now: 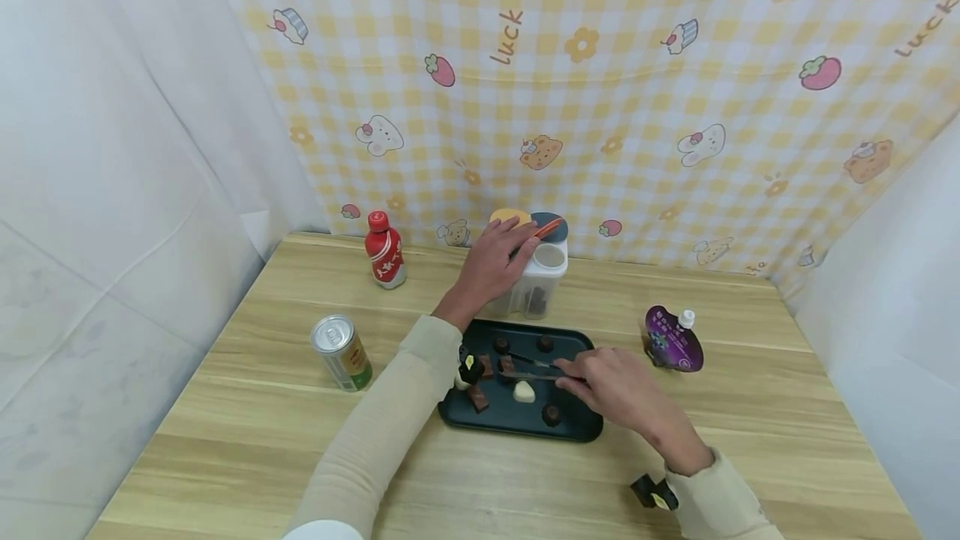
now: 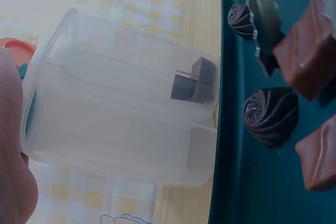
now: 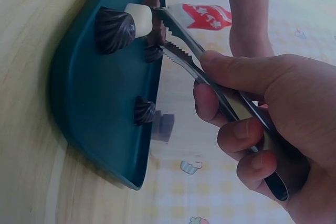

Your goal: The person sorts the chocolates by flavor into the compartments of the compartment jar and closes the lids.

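Note:
My left hand (image 1: 498,257) grips the top of a clear plastic storage container (image 1: 543,282), fingers and thumb by its raised orange lid (image 1: 549,227). Dark chocolate pieces (image 2: 197,82) show low inside one compartment. My right hand (image 1: 618,386) holds metal serrated tongs (image 3: 226,100), thumb on one arm and curled fingers round the other. Between the tong tips sits a brown chocolate block (image 2: 304,51), over the dark green tray (image 1: 517,427). On the tray also lie swirled dark chocolates (image 2: 270,116), a white chocolate (image 1: 524,392) and further brown blocks (image 1: 477,398).
Behind and left of the tray stand a red bottle (image 1: 386,252) and a silver-topped can (image 1: 342,354). A purple pouch (image 1: 672,340) with a white cap is to the right. A patterned yellow curtain (image 1: 600,107) hangs at the wooden table's (image 1: 750,407) back edge.

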Demonstrator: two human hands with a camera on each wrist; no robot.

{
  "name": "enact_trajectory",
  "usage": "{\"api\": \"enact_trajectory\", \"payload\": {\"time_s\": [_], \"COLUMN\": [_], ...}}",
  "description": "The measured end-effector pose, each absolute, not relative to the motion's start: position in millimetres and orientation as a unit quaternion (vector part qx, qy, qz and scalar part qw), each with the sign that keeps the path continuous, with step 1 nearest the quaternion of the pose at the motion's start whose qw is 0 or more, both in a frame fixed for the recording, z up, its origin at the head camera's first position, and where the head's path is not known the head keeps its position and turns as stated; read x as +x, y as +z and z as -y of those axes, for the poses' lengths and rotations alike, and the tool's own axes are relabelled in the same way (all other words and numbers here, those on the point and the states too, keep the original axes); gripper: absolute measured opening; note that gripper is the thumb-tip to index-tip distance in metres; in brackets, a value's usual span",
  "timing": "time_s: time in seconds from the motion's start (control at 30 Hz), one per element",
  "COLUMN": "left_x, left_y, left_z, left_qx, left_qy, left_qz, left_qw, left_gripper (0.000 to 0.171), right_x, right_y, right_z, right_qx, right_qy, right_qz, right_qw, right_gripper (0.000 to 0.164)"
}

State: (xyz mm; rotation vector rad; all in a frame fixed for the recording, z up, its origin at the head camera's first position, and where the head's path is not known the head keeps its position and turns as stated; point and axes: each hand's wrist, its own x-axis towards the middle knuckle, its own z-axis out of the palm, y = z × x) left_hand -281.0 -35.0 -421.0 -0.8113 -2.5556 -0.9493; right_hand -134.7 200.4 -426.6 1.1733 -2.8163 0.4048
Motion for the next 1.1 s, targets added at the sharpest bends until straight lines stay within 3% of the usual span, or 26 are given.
{"api": "enact_trajectory", "payload": {"time_s": [0.53, 0.7, 0.83, 0.93, 1.1], "left_x": [-280, -280, -280, -280, -280], "left_y": [-420, -421, -421, -421, -420], "left_z": [35, 34, 34, 34, 34], "left_qx": [-0.279, -0.283, -0.285, -0.283, -0.282], "left_qy": [-0.331, -0.337, -0.339, -0.338, -0.333], "left_qz": [0.890, 0.885, 0.883, 0.884, 0.886], "left_qw": [0.144, 0.150, 0.152, 0.154, 0.157], "left_gripper": [0.047, 0.046, 0.046, 0.045, 0.045], "right_x": [-128, -133, -138, -141, -149], "right_y": [-399, -386, -379, -378, -379], "right_z": [-214, -226, -230, -229, -225], "right_qx": [0.329, 0.320, 0.304, 0.282, 0.238], "right_qy": [0.175, 0.188, 0.199, 0.208, 0.214], "right_qz": [0.910, 0.900, 0.894, 0.894, 0.901], "right_qw": [0.183, 0.230, 0.263, 0.279, 0.292], "right_gripper": [0.023, 0.004, 0.008, 0.026, 0.028]}}
